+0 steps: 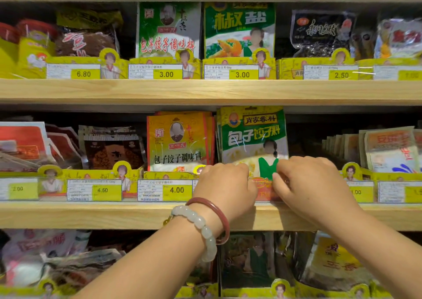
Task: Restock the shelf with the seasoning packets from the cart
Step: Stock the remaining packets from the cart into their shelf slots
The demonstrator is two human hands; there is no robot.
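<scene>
Both hands hold a glossy green-and-white plastic seasoning packet (253, 138) upright at the front of the middle wooden shelf (114, 215). The packet has a yellow top band with a small round logo, a yellow label reading 肖家香料, large white and yellow characters 包子饺子料 on green, and below them a figure in a green apron over a pale food picture; its bottom edge is orange-red. More packets of the same kind stand just behind it. The left hand (225, 185), wearing a dark red bangle (219, 216) and a pale green bead bracelet (201, 228), curls its fingers over the packet's lower left corner. The right hand (312, 184) pinches the lower right corner, thumb on the front face.

Just left stands a yellow-and-red foil packet (178, 143) printed 包子饺子调味料, above a yellow price tag (177, 190) reading 4.00. Further left a tag reads 4.50. On the upper shelf, a green packet (239, 29) shows 椒盐 with a tag of 3.00; neighbouring tags read 6.80, 3.00 and 2.50. Other labels are too blurred to read.
</scene>
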